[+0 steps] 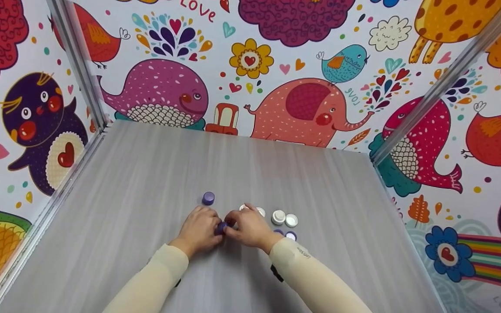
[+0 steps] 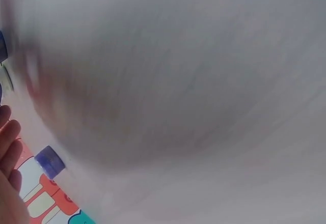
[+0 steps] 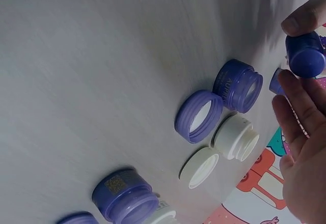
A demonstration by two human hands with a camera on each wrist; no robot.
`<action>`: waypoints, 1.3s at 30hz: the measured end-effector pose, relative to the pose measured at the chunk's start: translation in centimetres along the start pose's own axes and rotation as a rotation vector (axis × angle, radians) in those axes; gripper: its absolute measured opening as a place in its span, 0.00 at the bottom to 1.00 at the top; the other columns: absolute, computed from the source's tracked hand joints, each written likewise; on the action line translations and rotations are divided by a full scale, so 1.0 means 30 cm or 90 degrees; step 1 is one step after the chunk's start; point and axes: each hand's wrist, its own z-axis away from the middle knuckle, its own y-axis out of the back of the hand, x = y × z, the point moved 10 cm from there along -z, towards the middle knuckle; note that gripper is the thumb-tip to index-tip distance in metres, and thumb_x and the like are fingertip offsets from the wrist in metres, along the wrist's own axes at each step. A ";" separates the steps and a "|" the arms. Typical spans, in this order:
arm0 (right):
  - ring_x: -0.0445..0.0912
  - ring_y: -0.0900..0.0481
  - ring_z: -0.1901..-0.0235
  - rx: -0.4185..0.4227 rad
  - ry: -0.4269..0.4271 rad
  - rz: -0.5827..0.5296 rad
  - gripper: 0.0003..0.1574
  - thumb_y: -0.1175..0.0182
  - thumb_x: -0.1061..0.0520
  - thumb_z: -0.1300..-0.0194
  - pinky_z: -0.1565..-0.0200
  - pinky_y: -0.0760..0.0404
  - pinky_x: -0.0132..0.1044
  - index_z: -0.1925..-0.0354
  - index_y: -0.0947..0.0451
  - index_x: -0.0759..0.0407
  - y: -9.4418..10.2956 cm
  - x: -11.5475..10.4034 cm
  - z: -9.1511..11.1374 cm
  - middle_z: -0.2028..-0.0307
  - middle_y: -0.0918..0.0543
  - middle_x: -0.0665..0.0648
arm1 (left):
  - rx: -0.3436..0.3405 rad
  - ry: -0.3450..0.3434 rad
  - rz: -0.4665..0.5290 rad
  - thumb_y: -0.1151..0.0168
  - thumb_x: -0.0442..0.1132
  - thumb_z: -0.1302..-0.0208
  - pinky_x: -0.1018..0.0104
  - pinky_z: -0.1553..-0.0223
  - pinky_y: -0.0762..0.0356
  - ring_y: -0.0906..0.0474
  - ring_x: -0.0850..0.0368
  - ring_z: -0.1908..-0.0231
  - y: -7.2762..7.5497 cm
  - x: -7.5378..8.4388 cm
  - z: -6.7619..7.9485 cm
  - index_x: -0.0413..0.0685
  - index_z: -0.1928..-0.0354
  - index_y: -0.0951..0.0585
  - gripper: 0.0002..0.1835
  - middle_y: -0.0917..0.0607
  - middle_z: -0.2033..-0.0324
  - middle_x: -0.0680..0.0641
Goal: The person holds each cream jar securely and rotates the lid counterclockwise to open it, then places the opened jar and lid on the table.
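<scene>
In the head view my left hand point(image 1: 199, 230) and right hand point(image 1: 250, 227) meet over the table at a small purple jar point(image 1: 221, 228). My left fingers grip it from the left, and my right thumb and forefinger pinch it from the other side. The right wrist view shows this jar point(image 3: 305, 56) raised, with a thumb against it; it looks capped. Just beyond my left hand a second small purple jar point(image 1: 208, 198) stands on the table. Near my right hand are an open purple jar point(image 3: 237, 86), its ring-like purple lid point(image 3: 198, 116), an open white jar point(image 3: 235, 137) and a white lid point(image 3: 199, 167).
Further right on the grey table point(image 1: 168, 161) stand another white jar point(image 1: 278, 217) and white lid point(image 1: 291, 220), with an open purple jar point(image 3: 125, 193) and purple lid point(image 1: 291, 235) beside them. Cartoon-printed walls point(image 1: 250, 100) border the table at the back and sides.
</scene>
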 end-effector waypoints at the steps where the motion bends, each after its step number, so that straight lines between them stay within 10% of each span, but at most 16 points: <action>1: 0.41 0.18 0.61 -0.001 0.001 0.004 0.16 0.36 0.47 0.40 0.35 0.37 0.56 0.57 0.16 0.54 -0.001 -0.001 -0.001 0.65 0.14 0.46 | 0.000 -0.001 0.000 0.26 0.51 0.56 0.55 0.53 0.28 0.22 0.51 0.63 -0.001 0.000 0.001 0.46 0.72 0.14 0.16 0.16 0.71 0.50; 39: 0.41 0.18 0.59 -0.015 -0.002 -0.008 0.18 0.34 0.47 0.43 0.33 0.40 0.53 0.56 0.18 0.53 -0.014 -0.001 0.001 0.63 0.14 0.46 | -0.001 0.009 0.010 0.27 0.53 0.54 0.55 0.52 0.29 0.23 0.51 0.62 -0.020 -0.009 0.007 0.47 0.71 0.13 0.17 0.17 0.70 0.51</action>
